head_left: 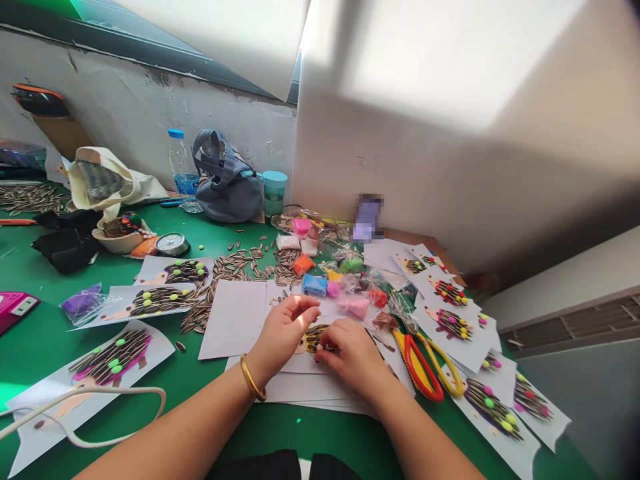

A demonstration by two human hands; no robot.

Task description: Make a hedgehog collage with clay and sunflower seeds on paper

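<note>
A small hedgehog picture [313, 339] lies on white paper in front of me, with a yellow clay back and dark striped sunflower seeds set in it. My right hand [350, 350] rests at its right side, fingers curled down and closed at the seeds; whatever is between the fingertips is hidden. Just above the picture's left side hovers my left hand [287, 327], with thumb and fingers drawn together; I cannot make out anything in them. Under both hands is a stack of white paper [310, 387]. A blank white sheet [233, 317] lies to the left.
Loose sunflower seeds [250, 260] spread behind the paper. Bagged coloured clay [315, 285] sits beyond my hands. Red-and-yellow scissors [423, 367] lie at right, near finished hedgehog cards [453, 325]. More cards [163, 300] and a white cable [115, 393] are at left; a grey bag [230, 193] stands behind.
</note>
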